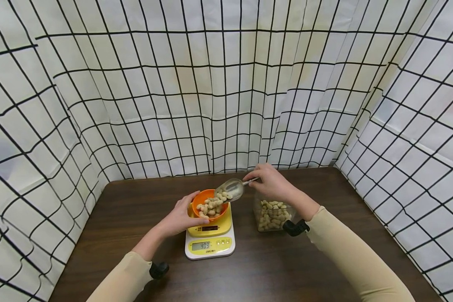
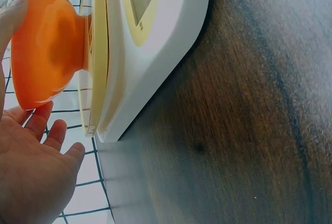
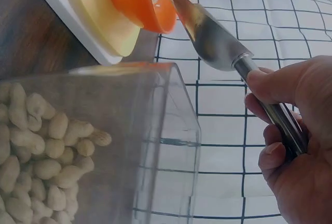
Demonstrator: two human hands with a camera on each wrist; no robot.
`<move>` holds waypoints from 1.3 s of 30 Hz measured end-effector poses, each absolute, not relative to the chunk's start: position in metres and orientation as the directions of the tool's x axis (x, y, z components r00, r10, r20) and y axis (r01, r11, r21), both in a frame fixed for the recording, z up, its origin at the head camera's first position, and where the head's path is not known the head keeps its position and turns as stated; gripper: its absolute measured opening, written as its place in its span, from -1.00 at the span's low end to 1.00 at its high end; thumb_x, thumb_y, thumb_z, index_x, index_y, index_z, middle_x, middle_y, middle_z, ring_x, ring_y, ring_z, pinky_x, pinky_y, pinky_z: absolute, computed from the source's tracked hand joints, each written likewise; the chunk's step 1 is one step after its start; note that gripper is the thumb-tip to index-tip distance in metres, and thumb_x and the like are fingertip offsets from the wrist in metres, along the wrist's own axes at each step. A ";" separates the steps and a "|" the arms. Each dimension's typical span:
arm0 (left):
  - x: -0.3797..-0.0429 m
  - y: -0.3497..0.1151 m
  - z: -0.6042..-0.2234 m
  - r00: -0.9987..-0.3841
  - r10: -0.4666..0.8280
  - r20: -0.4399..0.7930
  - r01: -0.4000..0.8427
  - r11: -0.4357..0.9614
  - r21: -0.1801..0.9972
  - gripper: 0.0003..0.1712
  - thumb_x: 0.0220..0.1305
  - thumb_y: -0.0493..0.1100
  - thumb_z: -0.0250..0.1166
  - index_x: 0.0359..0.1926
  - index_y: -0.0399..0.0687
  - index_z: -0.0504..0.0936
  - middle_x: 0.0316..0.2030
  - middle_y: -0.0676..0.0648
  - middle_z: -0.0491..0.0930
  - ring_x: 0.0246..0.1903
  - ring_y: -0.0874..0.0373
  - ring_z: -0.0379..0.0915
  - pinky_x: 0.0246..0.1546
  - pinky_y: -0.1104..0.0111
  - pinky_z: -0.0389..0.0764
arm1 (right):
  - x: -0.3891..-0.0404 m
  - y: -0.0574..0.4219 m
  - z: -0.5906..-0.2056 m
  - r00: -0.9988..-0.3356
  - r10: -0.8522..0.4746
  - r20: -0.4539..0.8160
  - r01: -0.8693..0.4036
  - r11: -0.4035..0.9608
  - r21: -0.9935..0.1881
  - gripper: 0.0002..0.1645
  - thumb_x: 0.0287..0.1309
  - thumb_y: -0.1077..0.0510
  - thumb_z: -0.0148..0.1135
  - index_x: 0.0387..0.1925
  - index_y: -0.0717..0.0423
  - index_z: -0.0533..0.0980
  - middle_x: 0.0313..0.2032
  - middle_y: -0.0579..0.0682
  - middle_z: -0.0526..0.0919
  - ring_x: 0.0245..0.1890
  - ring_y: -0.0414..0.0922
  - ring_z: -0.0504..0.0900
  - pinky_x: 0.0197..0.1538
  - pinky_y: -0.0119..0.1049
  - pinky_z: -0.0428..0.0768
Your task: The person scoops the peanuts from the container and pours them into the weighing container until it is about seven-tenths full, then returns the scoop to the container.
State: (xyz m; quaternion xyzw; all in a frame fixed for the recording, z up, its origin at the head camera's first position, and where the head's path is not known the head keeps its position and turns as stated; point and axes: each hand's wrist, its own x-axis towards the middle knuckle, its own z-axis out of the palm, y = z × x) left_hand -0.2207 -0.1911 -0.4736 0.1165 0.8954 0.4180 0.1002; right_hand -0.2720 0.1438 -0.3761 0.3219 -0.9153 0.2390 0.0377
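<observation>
An orange bowl (image 1: 207, 193) stands on a yellow and white kitchen scale (image 1: 226, 251), with peanuts (image 1: 210, 208) inside it. My left hand (image 1: 178, 219) holds the bowl from the left, thumb at the near side and fingers at the far side. In the left wrist view the thumb and fingertips meet the orange wall (image 2: 49, 47). My right hand (image 1: 270, 183) grips the handle of a metal scoop (image 1: 235, 188). The scoop tilts down to the left, its lip over the bowl's right rim, and peanuts lie at its mouth. The scale's display (image 1: 201, 246) reads 40.9.
Right of the scale stands a clear plastic box (image 3: 124, 115) partly filled with peanuts (image 3: 44, 167), below my right forearm. The dark wooden table (image 1: 136, 209) ends at a white curtain (image 1: 234, 126) with black grid lines, at the back and sides.
</observation>
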 end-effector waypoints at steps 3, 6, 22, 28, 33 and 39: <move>-0.221 -0.190 -0.474 -0.953 0.290 -0.086 0.120 0.622 0.774 0.28 0.02 0.35 0.53 0.61 0.11 0.04 0.49 -0.21 0.11 0.39 -0.19 0.05 0.28 -0.27 0.31 | -0.271 0.145 -0.373 -0.802 -0.553 0.227 -0.595 0.705 -0.385 -0.76 0.39 0.17 0.31 0.02 -0.08 0.74 -0.28 -0.13 0.49 -0.20 -0.08 0.37 -0.15 -0.13 0.36; -0.222 -0.190 -0.474 -0.953 0.291 -0.089 0.118 0.623 0.773 0.28 0.03 0.34 0.52 0.61 0.11 0.04 0.48 -0.22 0.11 0.38 -0.19 0.05 0.27 -0.26 0.33 | -0.271 0.147 -0.371 -0.814 -0.536 0.222 -0.579 0.720 -0.383 -0.76 0.40 0.16 0.30 0.02 -0.08 0.73 -0.30 -0.13 0.46 -0.21 -0.08 0.36 -0.17 -0.14 0.35; -0.220 -0.186 -0.462 -0.950 0.302 -0.078 0.132 0.617 0.776 0.35 0.04 0.30 0.54 0.65 0.10 -0.08 0.56 -0.15 0.00 0.48 -0.20 -0.12 0.31 -0.33 0.20 | -0.266 0.178 -0.360 -0.828 -0.500 0.252 -0.557 0.686 -0.468 -0.75 0.42 0.16 0.28 0.05 -0.07 0.72 -0.21 -0.10 0.54 -0.18 -0.07 0.41 -0.16 -0.10 0.41; -0.220 -0.178 -0.443 -0.961 0.276 0.013 0.188 0.619 0.763 0.35 0.07 0.25 0.56 0.66 0.14 -0.12 0.60 -0.14 -0.11 0.54 -0.19 -0.29 0.34 -0.36 0.10 | -0.260 0.210 -0.349 -0.847 -0.463 0.261 -0.530 0.703 -0.474 -0.73 0.42 0.15 0.27 0.08 -0.06 0.71 -0.17 -0.07 0.55 -0.17 -0.05 0.40 -0.16 -0.08 0.36; -0.218 -0.162 -0.425 -0.950 0.307 0.065 0.248 0.607 0.755 0.32 0.08 0.27 0.55 0.65 0.25 -0.11 0.60 -0.09 -0.14 0.55 -0.12 -0.29 0.34 -0.33 0.14 | -0.255 0.237 -0.344 -0.861 -0.437 0.260 -0.509 0.736 -0.447 -0.73 0.43 0.16 0.26 0.09 -0.04 0.70 -0.12 -0.05 0.58 -0.12 -0.04 0.43 -0.14 -0.07 0.38; -0.216 -0.130 -0.408 -0.913 0.402 0.075 0.309 0.558 0.770 0.30 0.06 0.37 0.51 0.64 0.42 -0.11 0.60 0.07 -0.12 0.55 0.01 -0.24 0.37 -0.28 0.13 | -0.251 0.259 -0.339 -0.863 -0.426 0.272 -0.501 0.790 -0.354 -0.74 0.42 0.18 0.27 0.06 0.03 0.71 -0.20 -0.03 0.56 -0.17 -0.03 0.44 -0.15 -0.08 0.35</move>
